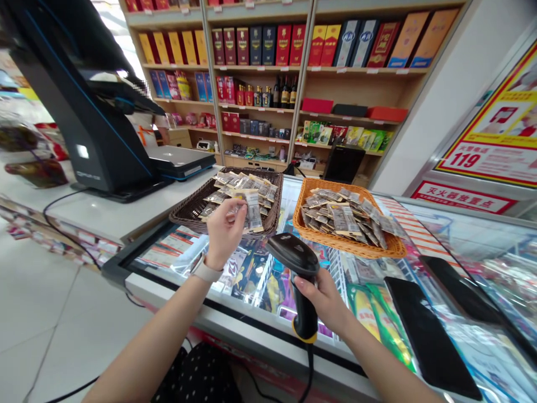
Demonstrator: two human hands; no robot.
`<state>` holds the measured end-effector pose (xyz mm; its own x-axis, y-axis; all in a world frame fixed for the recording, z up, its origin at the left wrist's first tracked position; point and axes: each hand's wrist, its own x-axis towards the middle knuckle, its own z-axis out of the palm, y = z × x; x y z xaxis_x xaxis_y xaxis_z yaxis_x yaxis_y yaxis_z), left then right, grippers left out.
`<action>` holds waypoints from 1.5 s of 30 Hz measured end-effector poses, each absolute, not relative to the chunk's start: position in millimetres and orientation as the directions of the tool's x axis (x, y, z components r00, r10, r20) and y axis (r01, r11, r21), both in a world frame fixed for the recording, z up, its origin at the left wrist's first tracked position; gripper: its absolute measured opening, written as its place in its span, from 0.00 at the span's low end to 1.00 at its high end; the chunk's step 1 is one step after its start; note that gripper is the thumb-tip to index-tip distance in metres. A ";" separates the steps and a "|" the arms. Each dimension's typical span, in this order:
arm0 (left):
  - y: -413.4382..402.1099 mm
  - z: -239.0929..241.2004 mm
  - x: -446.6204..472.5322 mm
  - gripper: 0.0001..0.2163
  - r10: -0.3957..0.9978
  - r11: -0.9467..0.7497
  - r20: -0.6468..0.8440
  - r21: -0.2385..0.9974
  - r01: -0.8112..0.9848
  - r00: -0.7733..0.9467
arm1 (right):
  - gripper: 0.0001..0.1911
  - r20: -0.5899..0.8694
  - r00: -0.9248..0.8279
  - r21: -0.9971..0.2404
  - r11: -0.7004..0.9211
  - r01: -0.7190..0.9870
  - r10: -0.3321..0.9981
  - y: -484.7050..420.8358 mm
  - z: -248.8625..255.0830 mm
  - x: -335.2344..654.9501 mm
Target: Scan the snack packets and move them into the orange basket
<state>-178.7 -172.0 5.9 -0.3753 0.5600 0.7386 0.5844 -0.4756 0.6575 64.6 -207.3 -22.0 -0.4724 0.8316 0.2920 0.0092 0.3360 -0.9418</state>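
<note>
My left hand [224, 232] is closed on a small clear snack packet [253, 211], held over the near edge of a dark brown wicker basket [188, 208] full of similar packets. My right hand [325, 302] grips the handle of a black barcode scanner [293, 257] with a yellow base, its head pointing toward the packet. An orange wicker basket [306, 193] with several more packets stands to the right. Both baskets rest on the glass lid of a chest freezer [440, 235].
A black point-of-sale terminal [84, 123] stands on the white counter at left. Two black phones [428, 336] lie on the freezer glass at right. Shelves of boxed goods and bottles [268, 50] fill the back wall. A red and yellow poster [499, 134] hangs at right.
</note>
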 end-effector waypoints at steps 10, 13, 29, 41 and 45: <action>-175.8 -17.1 -172.7 0.09 0.560 -0.503 0.758 0.632 0.590 -0.334 | 0.15 0.250 -0.569 -0.946 0.322 0.027 0.783 -209.4 -26.4 64.2; -179.1 -17.3 -172.7 0.09 0.569 -0.488 0.756 0.628 0.606 -0.324 | 0.16 0.254 -0.576 -0.950 0.311 0.000 0.777 -209.6 -27.9 61.8; -180.1 -21.5 -172.7 0.07 0.567 -0.497 0.768 0.608 0.618 -0.300 | 0.14 0.268 -0.546 -0.947 0.322 0.004 0.794 -210.1 -28.2 62.9; -179.9 -21.0 -173.1 0.07 0.553 -0.494 0.777 0.596 0.633 -0.300 | 0.14 0.292 -0.526 -0.936 0.351 0.013 0.799 -211.2 -24.5 62.6; -180.3 -20.2 -172.4 0.08 0.554 -0.491 0.776 0.597 0.634 -0.302 | 0.15 0.291 -0.546 -0.937 0.349 0.002 0.785 -211.1 -24.8 63.2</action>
